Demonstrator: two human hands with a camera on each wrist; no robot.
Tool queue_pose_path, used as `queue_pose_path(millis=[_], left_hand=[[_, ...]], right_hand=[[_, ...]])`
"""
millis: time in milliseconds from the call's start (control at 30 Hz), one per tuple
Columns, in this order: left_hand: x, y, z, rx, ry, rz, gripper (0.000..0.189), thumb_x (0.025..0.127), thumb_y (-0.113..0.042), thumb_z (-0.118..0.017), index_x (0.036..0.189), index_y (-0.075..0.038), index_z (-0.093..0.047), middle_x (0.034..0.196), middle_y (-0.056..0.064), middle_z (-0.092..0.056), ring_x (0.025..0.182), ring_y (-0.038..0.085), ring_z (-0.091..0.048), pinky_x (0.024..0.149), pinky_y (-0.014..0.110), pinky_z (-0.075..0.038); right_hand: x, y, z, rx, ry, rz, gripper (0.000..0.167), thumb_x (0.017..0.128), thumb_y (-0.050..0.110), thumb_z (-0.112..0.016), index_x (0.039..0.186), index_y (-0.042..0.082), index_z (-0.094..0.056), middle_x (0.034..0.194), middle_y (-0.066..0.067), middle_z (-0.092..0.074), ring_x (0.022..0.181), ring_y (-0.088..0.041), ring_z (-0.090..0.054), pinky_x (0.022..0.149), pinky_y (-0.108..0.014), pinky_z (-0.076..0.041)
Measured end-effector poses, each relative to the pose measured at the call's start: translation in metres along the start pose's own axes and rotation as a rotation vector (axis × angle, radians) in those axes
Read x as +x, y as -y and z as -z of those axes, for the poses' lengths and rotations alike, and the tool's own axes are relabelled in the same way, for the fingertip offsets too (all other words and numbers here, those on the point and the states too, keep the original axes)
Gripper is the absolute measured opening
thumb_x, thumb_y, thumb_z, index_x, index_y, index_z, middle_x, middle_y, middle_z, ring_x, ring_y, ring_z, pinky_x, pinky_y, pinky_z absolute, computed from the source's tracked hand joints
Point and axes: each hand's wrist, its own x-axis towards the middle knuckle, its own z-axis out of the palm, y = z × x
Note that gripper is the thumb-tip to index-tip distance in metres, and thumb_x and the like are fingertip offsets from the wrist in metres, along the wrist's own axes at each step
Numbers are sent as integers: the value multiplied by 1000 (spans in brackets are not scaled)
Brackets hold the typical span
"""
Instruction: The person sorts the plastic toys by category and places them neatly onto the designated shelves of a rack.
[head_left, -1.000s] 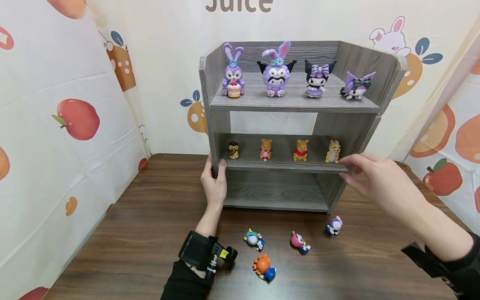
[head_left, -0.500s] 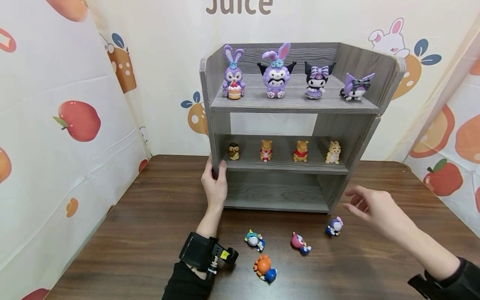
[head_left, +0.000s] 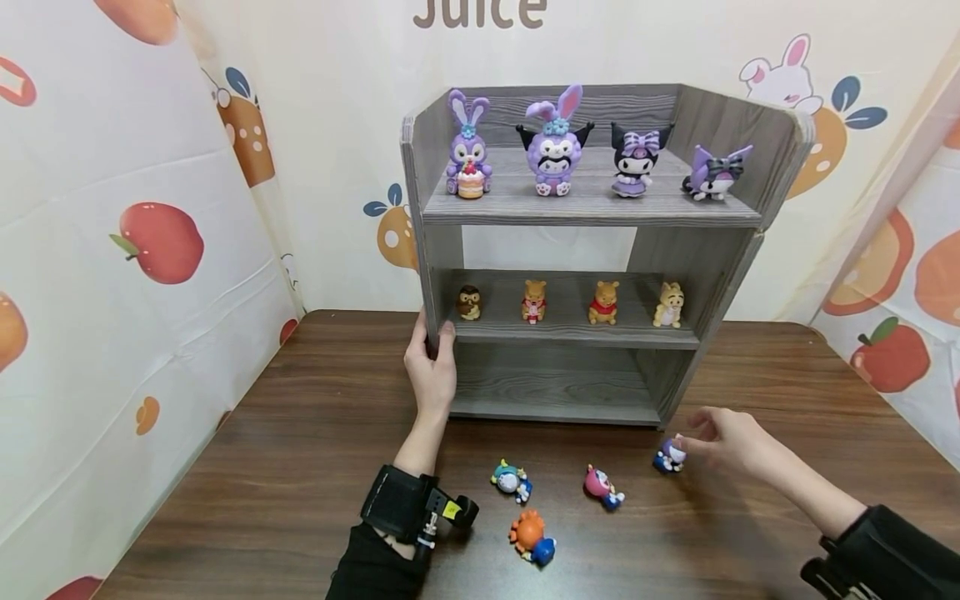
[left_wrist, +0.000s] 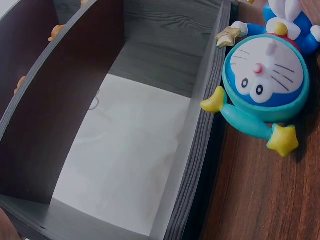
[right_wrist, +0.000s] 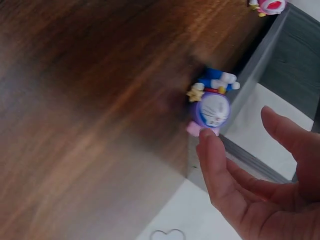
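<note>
A grey wooden shelf unit (head_left: 558,400) stands on the table, its left side panel gripped between the thumb and fingers of my left hand (head_left: 431,371). My right hand (head_left: 731,442) is at a small cat figurine in a purple hood (head_left: 670,455). In the right wrist view, the thumb stands well apart while a fingertip reaches the hooded head (right_wrist: 215,111). Three other figurines lie in front of the shelf: one in teal (left_wrist: 267,75), one in pink (head_left: 600,486) and one in orange (head_left: 529,533).
Four-legged and rabbit-eared purple figurines, including a long-eared rabbit (head_left: 469,150), stand along the top shelf. On the middle shelf are an owl (head_left: 469,303), two yellow bears (head_left: 603,303) and a pale rabbit-like figure (head_left: 668,305). A printed cloth (head_left: 337,150) hangs behind.
My right hand has come away from the right end of the middle shelf and moved down to the purple-hooded figurine. The left hand keeps its grip on the side panel.
</note>
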Motion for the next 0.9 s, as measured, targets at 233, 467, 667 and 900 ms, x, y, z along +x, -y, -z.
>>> queue_pose_path(millis=[233, 467, 667, 900], left_hand=[[0, 1, 1, -11, 0, -7, 41, 86, 2, -47, 127, 6, -43, 115, 25, -52, 96, 33, -54, 76, 27, -42], [0, 2, 1, -6, -3, -8, 41, 86, 2, -47, 127, 5, -44, 110, 25, -55, 82, 21, -54, 69, 23, -41], [0, 2, 1, 1, -4, -15, 40, 86, 2, -48, 126, 5, -45, 95, 26, -58, 66, 10, -45, 61, 21, -37], [0, 3, 0, 9, -7, -15, 40, 86, 1, -48, 126, 5, -46, 82, 23, -56, 63, 9, -42, 60, 22, -36]], right_hand=[[7, -11, -6, 197, 121, -97, 54, 80, 28, -64, 104, -17, -46, 72, -8, -57, 56, -20, -58, 50, -31, -49], [15, -16, -9, 319, 170, -172, 50, 83, 26, -62, 101, -17, -45, 79, -10, -57, 61, -20, -59, 55, -33, -50], [18, -19, -13, 418, 216, -151, 30, 84, 19, -60, 85, -9, -51, 68, -4, -56, 58, -14, -58, 55, -30, -50], [16, -15, -14, 394, 172, -126, 22, 83, 14, -60, 80, -6, -52, 67, -3, -56, 57, -13, -58, 54, -28, -50]])
